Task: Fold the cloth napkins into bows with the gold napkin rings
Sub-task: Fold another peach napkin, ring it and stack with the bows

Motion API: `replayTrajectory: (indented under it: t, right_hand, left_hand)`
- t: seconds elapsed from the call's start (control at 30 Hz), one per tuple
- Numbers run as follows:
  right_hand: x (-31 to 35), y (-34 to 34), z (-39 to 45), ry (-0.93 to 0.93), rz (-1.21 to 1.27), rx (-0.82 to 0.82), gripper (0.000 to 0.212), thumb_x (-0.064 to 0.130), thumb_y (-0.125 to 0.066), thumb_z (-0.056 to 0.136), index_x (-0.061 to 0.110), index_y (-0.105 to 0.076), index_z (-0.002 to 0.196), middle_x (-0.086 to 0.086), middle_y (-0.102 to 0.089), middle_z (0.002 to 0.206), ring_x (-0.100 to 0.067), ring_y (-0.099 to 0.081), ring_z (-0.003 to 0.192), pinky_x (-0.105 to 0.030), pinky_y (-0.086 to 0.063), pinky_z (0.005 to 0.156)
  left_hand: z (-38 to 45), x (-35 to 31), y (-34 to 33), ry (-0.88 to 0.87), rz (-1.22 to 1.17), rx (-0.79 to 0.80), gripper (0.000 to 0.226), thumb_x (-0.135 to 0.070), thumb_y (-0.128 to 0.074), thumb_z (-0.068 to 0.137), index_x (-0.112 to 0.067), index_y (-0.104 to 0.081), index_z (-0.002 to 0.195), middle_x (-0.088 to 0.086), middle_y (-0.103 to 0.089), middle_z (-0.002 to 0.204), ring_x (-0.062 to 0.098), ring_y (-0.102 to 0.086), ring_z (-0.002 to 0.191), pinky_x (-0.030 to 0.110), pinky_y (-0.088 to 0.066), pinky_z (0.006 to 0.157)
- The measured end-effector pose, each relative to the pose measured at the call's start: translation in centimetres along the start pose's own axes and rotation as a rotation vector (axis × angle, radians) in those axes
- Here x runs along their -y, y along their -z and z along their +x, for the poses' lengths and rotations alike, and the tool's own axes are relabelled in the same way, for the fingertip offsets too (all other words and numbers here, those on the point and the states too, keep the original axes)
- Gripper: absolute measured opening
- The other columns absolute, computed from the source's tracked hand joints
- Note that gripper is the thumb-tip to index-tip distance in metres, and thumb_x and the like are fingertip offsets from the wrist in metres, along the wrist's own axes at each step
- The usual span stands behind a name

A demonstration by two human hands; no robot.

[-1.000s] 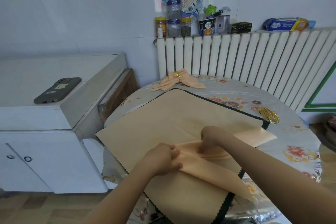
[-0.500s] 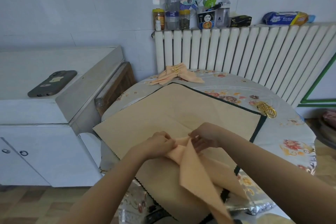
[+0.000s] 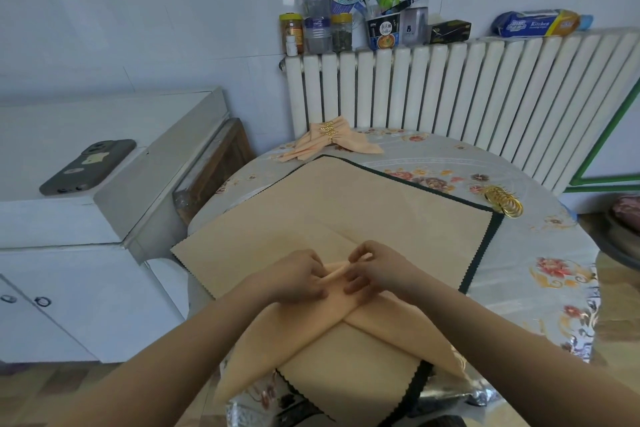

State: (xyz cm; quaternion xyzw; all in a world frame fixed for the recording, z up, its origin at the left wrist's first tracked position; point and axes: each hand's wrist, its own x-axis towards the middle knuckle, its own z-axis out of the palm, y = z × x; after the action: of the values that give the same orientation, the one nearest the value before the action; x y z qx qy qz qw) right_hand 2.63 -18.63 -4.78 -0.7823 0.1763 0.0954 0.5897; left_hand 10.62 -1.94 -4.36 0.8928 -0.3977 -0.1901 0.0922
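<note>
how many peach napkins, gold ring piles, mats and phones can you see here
peach napkins: 2, the one being folded and the finished bow
loose gold ring piles: 1
tan mats: 1
phones: 1
total: 5

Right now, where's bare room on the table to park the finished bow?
Bare patches: tablecloth between the finished bows and the gold rings; the far half of the beige mat; the right side past the mat's dark edge. Crowded: the near mat, where both hands pinch the napkin.
</note>
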Motion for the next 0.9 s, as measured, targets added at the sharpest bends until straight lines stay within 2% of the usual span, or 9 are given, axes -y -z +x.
replayTrajectory:
  t: [0.07, 0.13, 0.2, 0.3, 0.43, 0.53, 0.67, 0.8, 0.9]
  right_hand:
    - [-1.0, -0.6, 0.8, 0.230, -0.540, -0.167, 0.022, 0.019, -0.055, 0.090, 0.019, -0.062, 0.111, -0.002, -0.061, 0.102, -0.016, -0.062, 0.090, -0.024, -0.046, 0.078]
    - [-1.9, -1.2, 1.5, 0.416, -0.772, -0.298, 0.022, 0.029, -0.058, 0.089, 0.025, -0.068, 0.108, 0.001, -0.054, 0.111, -0.019, -0.049, 0.104, -0.029, -0.040, 0.090]
    - [-2.5, -1.4, 2.4, 0.514, -0.797, -0.327, 0.019, 0.033, -0.060, 0.088, 0.024, -0.071, 0.100, 0.005, -0.054, 0.114, -0.021, -0.042, 0.107, -0.030, -0.031, 0.090]
    - [-3.3, -0.8, 3.1, 0.525, -0.754, -0.289, 0.024, 0.039, -0.054, 0.090, 0.020, -0.068, 0.096, 0.007, -0.057, 0.110, -0.020, -0.037, 0.108, -0.027, -0.022, 0.084]
    - [-4.0, -1.0, 3.5, 0.585, -0.749, -0.295, 0.066, 0.057, -0.018, 0.078, 0.014, -0.066, 0.092, 0.003, -0.057, 0.105, -0.022, -0.039, 0.103, -0.029, -0.021, 0.081]
    - [-4.6, -1.5, 4.1, 0.699, -0.727, -0.381, 0.052, 0.047, -0.026, 0.084, 0.011, -0.064, 0.079, -0.002, -0.061, 0.087, -0.024, -0.044, 0.094, -0.029, -0.019, 0.079]
    - [-4.6, -1.4, 4.5, 0.790, -0.733, -0.492, 0.034, 0.037, -0.038, 0.087, 0.016, -0.058, 0.069, 0.003, -0.058, 0.067, -0.013, -0.034, 0.081, -0.024, -0.013, 0.068]
    - [-4.3, -1.1, 4.7, 0.753, -0.741, -0.457, 0.032, 0.041, -0.037, 0.084, 0.018, -0.059, 0.079, 0.005, -0.061, 0.069, -0.014, -0.039, 0.080, -0.026, -0.017, 0.072]
    - [-4.7, -1.4, 5.0, 0.728, -0.864, -0.530, 0.022, 0.038, -0.042, 0.082, 0.022, -0.056, 0.077, 0.009, -0.061, 0.067, -0.021, -0.051, 0.073, -0.028, -0.020, 0.069]
  left_hand:
    - [-0.1, 0.0, -1.1, 0.008, -0.021, -0.097, 0.032, -0.027, -0.060, 0.087, -0.008, -0.066, 0.112, 0.006, -0.053, 0.125, 0.020, -0.052, 0.111, 0.027, -0.040, 0.090]
    - [-0.2, -0.3, -2.0, 0.020, -0.011, -0.181, 0.032, -0.027, -0.057, 0.089, -0.009, -0.064, 0.114, 0.008, -0.057, 0.121, 0.023, -0.054, 0.110, 0.029, -0.041, 0.087]
    - [-0.6, -0.6, -2.7, 0.060, 0.012, -0.272, 0.033, -0.028, -0.052, 0.091, -0.011, -0.057, 0.119, 0.007, -0.060, 0.118, 0.025, -0.055, 0.108, 0.032, -0.041, 0.083]
    - [-1.1, -1.3, -3.6, 0.105, -0.070, -0.381, 0.029, -0.028, -0.048, 0.094, -0.009, -0.045, 0.116, 0.012, -0.061, 0.113, 0.032, -0.056, 0.102, 0.036, -0.041, 0.079]
    - [-1.1, -1.7, -4.1, 0.106, -0.112, -0.499, 0.022, -0.030, -0.044, 0.097, -0.009, -0.047, 0.104, 0.015, -0.063, 0.101, 0.034, -0.057, 0.095, 0.036, -0.035, 0.073]
    - [-1.0, -1.7, -4.7, 0.087, -0.084, -0.535, 0.024, -0.030, -0.042, 0.098, -0.008, -0.051, 0.099, 0.014, -0.061, 0.099, 0.031, -0.055, 0.093, 0.031, -0.030, 0.069]
    - [-0.5, -0.8, -5.0, 0.072, -0.129, -0.539, 0.029, -0.028, -0.044, 0.097, -0.004, -0.058, 0.089, 0.016, -0.061, 0.096, 0.032, -0.054, 0.093, 0.033, -0.034, 0.077]
    - [0.2, -0.4, -4.8, 0.084, -0.146, -0.525, 0.036, -0.026, -0.039, 0.100, 0.001, -0.063, 0.103, 0.012, -0.058, 0.113, 0.027, -0.054, 0.105, 0.030, -0.036, 0.091]
    - [0.4, -0.8, -5.1, 0.129, -0.030, -0.546, 0.035, -0.027, -0.039, 0.099, -0.001, -0.062, 0.097, 0.010, -0.055, 0.108, 0.027, -0.056, 0.097, 0.034, -0.042, 0.083]
